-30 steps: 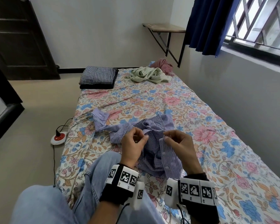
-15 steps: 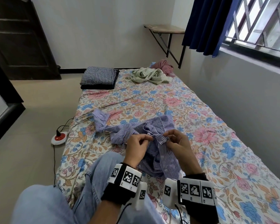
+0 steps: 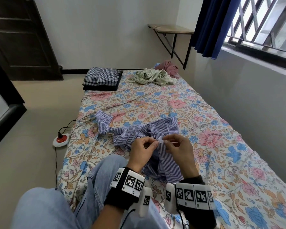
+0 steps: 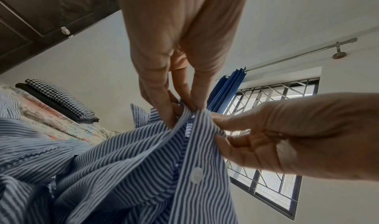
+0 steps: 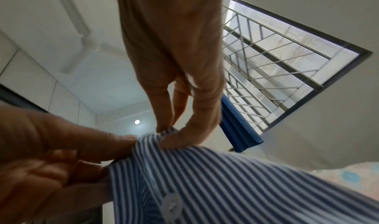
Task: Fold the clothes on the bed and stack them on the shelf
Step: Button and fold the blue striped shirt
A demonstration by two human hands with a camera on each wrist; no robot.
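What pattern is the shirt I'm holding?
The shirt has thin blue and white stripes, clearest in the left wrist view.

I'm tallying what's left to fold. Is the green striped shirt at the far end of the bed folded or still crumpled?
Crumpled. The green striped shirt lies in a loose heap on the bed, unlike the squared-off checked stack beside it.

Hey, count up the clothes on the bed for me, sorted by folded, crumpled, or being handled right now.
Folded: 2, the checked garment on top of the dark garment.
Crumpled: 2, the green striped shirt and the maroon garment.
In hand: 1, the blue striped shirt, pinched by left hand and right hand.
Total: 5.
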